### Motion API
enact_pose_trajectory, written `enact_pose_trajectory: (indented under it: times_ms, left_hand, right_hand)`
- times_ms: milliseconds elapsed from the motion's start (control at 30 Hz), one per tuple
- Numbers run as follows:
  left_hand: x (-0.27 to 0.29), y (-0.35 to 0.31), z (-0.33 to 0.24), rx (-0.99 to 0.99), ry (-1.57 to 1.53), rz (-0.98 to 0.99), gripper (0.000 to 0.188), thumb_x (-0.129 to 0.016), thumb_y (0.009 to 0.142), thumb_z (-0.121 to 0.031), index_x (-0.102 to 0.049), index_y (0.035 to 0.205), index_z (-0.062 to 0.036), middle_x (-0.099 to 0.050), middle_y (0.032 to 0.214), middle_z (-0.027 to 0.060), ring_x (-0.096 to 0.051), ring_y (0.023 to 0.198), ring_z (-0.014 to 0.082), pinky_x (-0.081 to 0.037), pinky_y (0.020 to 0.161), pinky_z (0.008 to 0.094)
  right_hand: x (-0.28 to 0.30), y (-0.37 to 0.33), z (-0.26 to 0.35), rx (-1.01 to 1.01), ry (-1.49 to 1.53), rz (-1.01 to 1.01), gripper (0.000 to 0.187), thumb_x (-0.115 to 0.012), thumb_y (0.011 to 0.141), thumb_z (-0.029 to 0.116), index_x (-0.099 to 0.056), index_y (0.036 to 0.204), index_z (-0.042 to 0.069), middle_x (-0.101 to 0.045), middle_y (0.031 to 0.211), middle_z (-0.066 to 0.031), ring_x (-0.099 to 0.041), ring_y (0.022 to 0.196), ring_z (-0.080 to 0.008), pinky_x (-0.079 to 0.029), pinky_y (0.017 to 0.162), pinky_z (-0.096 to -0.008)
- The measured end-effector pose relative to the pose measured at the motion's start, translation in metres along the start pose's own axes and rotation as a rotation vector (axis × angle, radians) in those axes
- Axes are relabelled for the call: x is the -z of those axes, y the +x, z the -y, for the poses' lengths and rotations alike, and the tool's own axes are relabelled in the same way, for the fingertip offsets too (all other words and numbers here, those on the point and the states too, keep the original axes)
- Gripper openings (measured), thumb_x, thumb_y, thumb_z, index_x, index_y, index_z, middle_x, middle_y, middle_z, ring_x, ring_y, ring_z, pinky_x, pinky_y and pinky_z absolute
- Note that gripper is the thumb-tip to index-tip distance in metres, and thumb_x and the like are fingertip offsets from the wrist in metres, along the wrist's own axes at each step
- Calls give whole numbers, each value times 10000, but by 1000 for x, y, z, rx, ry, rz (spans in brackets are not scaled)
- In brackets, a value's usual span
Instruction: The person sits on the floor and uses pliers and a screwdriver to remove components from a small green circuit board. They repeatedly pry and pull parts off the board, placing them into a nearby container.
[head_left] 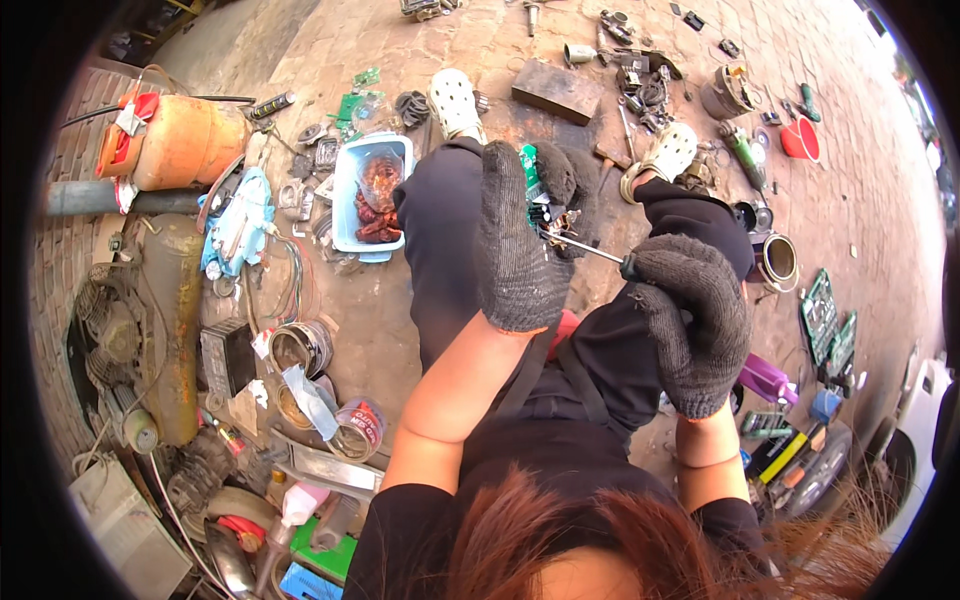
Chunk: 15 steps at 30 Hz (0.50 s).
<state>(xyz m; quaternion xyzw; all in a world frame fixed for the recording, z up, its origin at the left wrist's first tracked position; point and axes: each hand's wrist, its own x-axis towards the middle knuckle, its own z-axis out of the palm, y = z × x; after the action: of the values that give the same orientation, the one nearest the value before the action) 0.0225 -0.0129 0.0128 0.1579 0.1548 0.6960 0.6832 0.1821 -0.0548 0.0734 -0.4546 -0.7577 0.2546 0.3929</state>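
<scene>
Grey knit gloves cover both of my hands. In front of my lap, my left hand (517,250) is closed around a green circuit board (530,175) with small dark and metallic parts at its lower end. My right hand (690,320) grips a screwdriver (588,246); its handle is mostly hidden in the glove. The thin metal shaft points left, its tip at the parts on the board. I cannot tell whether the tip sits in a screw. Glove fingers cover some of the board.
A blue tub (350,190) holding reddish-brown coils stands left of my legs. Ahead are a dark metal block (556,90) and a hammer (612,156). An orange gas cylinder (195,142) lies far left, a red bucket (800,140) far right. Tins and scrap parts surround me.
</scene>
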Motion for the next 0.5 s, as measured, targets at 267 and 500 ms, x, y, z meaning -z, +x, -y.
enact_pose_trajectory:
  times_ms: [267,500]
  left_hand:
    - [-25,-4,-7,-124,265,-297,415,-448,993,-423,-494,823,-46,-514,795,56,-515,729,159,-447,611,269]
    - [-11,-7,-6,-124,333,-146,381,-462,991,-409,-520,886,-47,-544,843,54,-531,723,142,-451,631,237]
  right_hand:
    - [21,2,26,174,-328,226,352,-682,747,26,-665,1098,55,-660,1109,-145,-659,966,-316,-534,802,-377]
    - [25,4,30,228,-324,297,377,-699,750,70,-662,1125,61,-643,1149,-143,-666,946,-298,-539,768,-369]
